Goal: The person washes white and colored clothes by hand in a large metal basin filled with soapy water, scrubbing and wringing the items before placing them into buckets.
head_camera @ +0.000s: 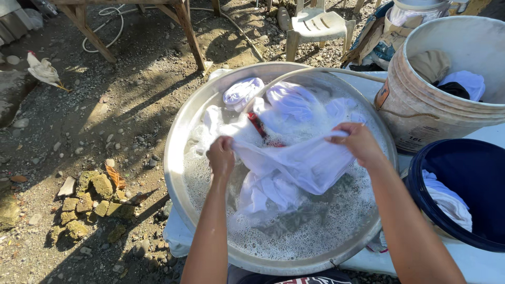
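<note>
A wide metal basin (176, 134) holds soapy water and several white garments. My left hand (221, 156) is closed on one edge of a wet white cloth (300, 163) over the basin's left middle. My right hand (357, 142) grips the cloth's other edge to the right, so the cloth stretches between both hands just above the suds. More white laundry (289, 100) and a dark red piece (258, 126) float at the far side.
A white bucket (421, 113) with clothes stands at the right, a dark blue tub (473, 173) with white cloth below it. A white chair (318, 23), wooden table legs (189, 34), a hose and a chicken (44, 71) are on the stony ground.
</note>
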